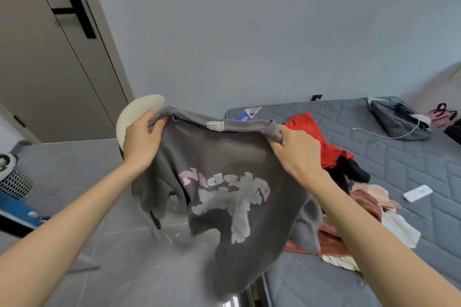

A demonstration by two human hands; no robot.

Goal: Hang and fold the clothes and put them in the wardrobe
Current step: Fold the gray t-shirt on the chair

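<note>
One beige door (50, 70) with a black handle (74, 11) stands at the far left. Lower on that side a grey perforated bin (16, 183) sits by the grey floor tiles (74, 169), next to something blue (20, 209) that I cannot make out.

Moving right, a cream curved piece (134, 117) shows behind my left hand (142, 139). That hand's fingers are curled round the left end of the top edge of the grey sweatshirt (224, 169). I hold the sweatshirt up in the air over the floor, just off the near left edge of the mattress (399, 162). Its top edge is stretched between my hands and its body hangs down, with a pink and pale grey print facing me. A small white plastic piece (216, 126) sits at the middle of that top edge.

My right hand (296, 154) grips the right end of the edge, fingers wrapped over bunched cloth. Just beyond it a red garment (314, 137) lies on the grey quilted mattress, with a black garment (354, 169) beside it. Nearer to me is a heap of rust, pink and white clothes (369, 204).

Further right a flat white device (417, 193) lies on the mattress, apart from the heap. At the far right a dark mesh bag (396, 119) rests on the mattress with a white cable (374, 132) trailing from it. A pink bag (441, 112) sits just past the mattress edge.
</note>
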